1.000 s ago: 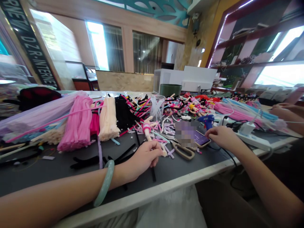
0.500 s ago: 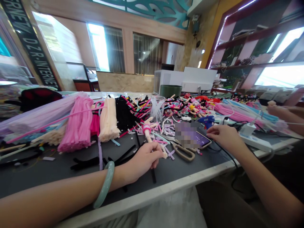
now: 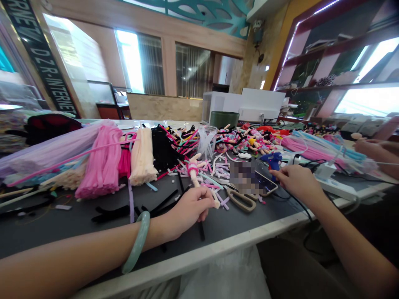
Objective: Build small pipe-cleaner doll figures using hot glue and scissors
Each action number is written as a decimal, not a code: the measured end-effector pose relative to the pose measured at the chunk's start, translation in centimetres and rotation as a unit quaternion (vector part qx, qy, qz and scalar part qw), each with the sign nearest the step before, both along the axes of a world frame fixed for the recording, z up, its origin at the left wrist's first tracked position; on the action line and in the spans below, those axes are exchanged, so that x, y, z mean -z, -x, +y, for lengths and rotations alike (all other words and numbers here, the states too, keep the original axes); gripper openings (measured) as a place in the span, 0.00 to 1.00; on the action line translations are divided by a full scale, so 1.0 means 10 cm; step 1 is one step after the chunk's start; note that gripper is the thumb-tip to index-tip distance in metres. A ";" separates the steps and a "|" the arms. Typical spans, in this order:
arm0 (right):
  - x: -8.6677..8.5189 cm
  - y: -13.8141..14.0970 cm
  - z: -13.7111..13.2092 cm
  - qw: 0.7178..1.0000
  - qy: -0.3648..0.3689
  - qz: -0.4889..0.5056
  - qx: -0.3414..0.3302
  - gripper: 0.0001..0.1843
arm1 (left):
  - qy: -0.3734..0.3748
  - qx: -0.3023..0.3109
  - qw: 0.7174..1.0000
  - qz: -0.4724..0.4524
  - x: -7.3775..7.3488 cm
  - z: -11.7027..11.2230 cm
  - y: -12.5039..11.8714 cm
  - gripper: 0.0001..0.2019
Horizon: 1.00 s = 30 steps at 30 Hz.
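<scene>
My left hand (image 3: 195, 205), with a pale green bangle on its wrist, is closed around the lower part of a small pipe-cleaner doll (image 3: 193, 169). The doll has cream limbs and a pink band round its body; a cream end pokes out past my fingertips. My right hand (image 3: 293, 182) has its fingers bent together at the lower handle of a blue glue gun (image 3: 272, 158), partly hiding the handle. A phone (image 3: 264, 182) with a blurred patch lies between my hands, beside scissors (image 3: 245, 201) with beige handles.
Pink pipe cleaners (image 3: 102, 166), cream pipe cleaners (image 3: 143, 158) and black ones (image 3: 163, 149) are bundled at left. A clear cup (image 3: 206, 141) stands amid scraps. Finished dolls (image 3: 249, 139) are heaped behind. A power strip (image 3: 336, 185) lies right, near another person's hand (image 3: 374, 149).
My right hand has shifted slightly, its fingers now closer round the glue gun's handle. The phone's screen looks darker. My left hand and the doll stay still.
</scene>
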State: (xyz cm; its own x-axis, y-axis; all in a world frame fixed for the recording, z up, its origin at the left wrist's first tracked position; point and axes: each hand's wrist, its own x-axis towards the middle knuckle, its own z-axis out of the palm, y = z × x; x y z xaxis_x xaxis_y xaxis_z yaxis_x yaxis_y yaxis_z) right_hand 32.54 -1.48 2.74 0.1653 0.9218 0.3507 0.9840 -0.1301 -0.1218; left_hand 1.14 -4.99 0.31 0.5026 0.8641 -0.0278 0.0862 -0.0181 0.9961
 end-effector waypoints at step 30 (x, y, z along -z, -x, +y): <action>0.31 0.17 0.19 0.960 -0.009 0.049 -0.276 0.23 | 0.001 0.000 1.000 0.001 0.02 0.02 -0.01 0.07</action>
